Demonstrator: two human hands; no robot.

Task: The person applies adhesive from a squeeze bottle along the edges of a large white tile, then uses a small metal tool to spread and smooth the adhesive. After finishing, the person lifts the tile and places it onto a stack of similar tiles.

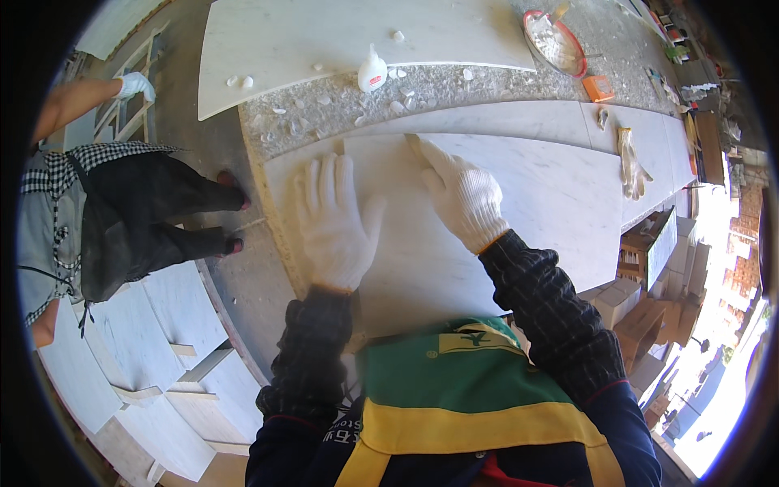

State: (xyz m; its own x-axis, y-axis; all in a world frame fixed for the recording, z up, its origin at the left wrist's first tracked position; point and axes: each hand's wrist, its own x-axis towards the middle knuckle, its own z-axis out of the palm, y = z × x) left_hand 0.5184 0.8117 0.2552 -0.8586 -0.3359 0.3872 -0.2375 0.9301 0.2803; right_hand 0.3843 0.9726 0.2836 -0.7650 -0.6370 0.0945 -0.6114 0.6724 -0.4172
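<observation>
Smooth, grey-veined white slab [535,219] under right hand [466,195].
Knit-gloved fingers half-curled, hold unclear; left hand [337,223] open, palm-down, flat; rounded plastic bottle [372,73] beyond both.

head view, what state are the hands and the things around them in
left hand, gloved, flat, fingers extended
right hand, gloved, fingers bent, grip unclear
marble-look slab, lying under both hands
white squeeze bottle, seemingly upright
red-rimmed bowl, holding white material
loose work glove, unworn
orange box, open or shut unclear

Green apron [471,390], dark plaid sleeves [545,312]
</observation>
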